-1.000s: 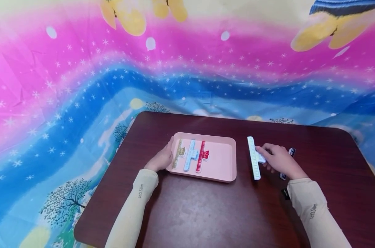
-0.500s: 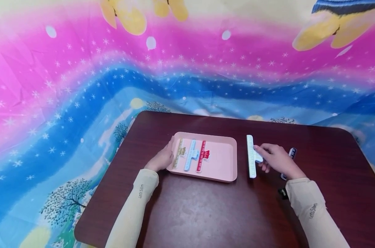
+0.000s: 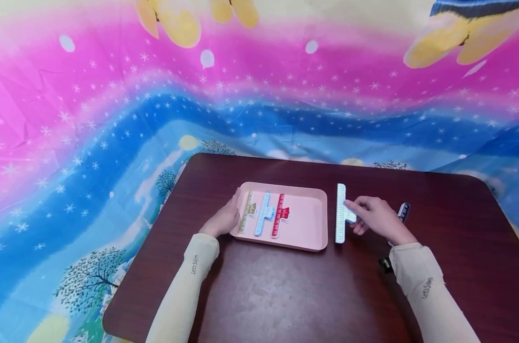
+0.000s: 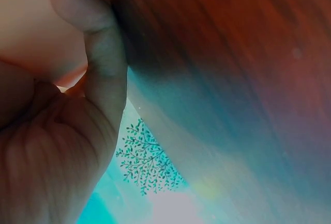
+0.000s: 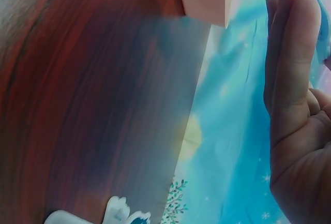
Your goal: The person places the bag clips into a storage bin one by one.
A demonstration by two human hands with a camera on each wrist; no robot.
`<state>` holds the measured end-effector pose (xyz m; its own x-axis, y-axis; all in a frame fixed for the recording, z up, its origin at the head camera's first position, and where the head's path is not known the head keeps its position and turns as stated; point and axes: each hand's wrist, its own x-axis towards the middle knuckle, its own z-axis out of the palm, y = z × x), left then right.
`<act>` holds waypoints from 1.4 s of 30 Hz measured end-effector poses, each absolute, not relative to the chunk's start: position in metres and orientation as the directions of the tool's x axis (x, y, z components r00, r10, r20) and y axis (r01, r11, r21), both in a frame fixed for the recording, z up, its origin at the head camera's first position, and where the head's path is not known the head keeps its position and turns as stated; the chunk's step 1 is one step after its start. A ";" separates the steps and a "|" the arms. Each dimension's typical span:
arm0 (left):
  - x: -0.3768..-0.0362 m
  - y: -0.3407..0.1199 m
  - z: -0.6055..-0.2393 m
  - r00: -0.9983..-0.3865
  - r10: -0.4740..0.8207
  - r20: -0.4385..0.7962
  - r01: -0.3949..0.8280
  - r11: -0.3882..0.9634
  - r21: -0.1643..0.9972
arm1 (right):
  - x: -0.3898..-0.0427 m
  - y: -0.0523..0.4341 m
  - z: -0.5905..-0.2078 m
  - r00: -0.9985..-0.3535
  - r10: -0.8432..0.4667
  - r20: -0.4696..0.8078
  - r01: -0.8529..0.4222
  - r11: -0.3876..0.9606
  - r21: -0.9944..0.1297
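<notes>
My right hand pinches a pale long-jawed clip with a piano-key print, by its handle, just right of the pink tray. The clip's long bar points away from me. Inside the tray lie an olive clip, a light blue clip and a red clip, side by side toward the left. My left hand rests against the tray's left wall with its fingers extended. In the left wrist view, the thumb lies along the tray's side.
A dark clip with piano keys lies on the brown table, partly hidden behind my right hand. A small black piece shows beside the right sleeve. A printed cloth hangs behind the table.
My right hand has moved a little left toward the tray with the pale clip, which now stands straighter. The left hand and the tray stay in place.
</notes>
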<state>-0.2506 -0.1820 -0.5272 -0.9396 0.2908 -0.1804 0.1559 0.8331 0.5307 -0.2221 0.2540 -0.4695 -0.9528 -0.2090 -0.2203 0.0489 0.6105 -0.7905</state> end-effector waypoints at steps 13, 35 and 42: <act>-0.252 -0.180 -0.527 -0.942 0.280 -0.186 0.142 0.833 0.535 | -0.231 0.226 -0.461 -0.937 -0.244 -0.250 0.056 0.600 -0.798; -0.252 -0.180 -0.527 -0.941 0.279 -0.194 0.138 0.836 0.531 | -0.246 0.185 -0.458 -0.914 -0.301 -0.271 0.046 0.588 -0.807; -0.252 -0.181 -0.528 -0.944 0.271 -0.187 0.136 0.839 0.528 | -0.252 0.174 -0.460 -0.906 -0.313 -0.285 0.039 0.608 -0.793</act>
